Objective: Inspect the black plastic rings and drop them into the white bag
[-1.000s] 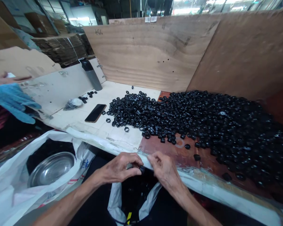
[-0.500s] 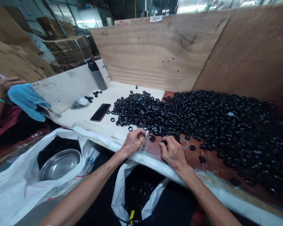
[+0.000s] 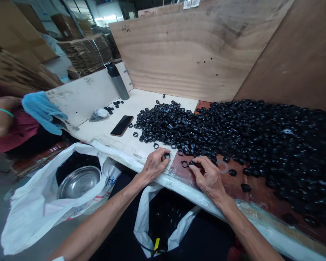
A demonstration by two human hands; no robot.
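Clamped in fingers of left hand (image 3: 155, 163), near front edge of bench (image 3: 137, 101): black ring (image 3: 167, 155); pinched in fingers of right hand (image 3: 208, 177), near heap (image 3: 233, 127): small black part (image 3: 191, 163). Probably light, stiff, slippery; best gripped by outer wall

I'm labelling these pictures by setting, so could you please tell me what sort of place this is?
Probably a factory or workshop: a large heap of black parts lies on a workbench, and stacked cardboard stands beyond.
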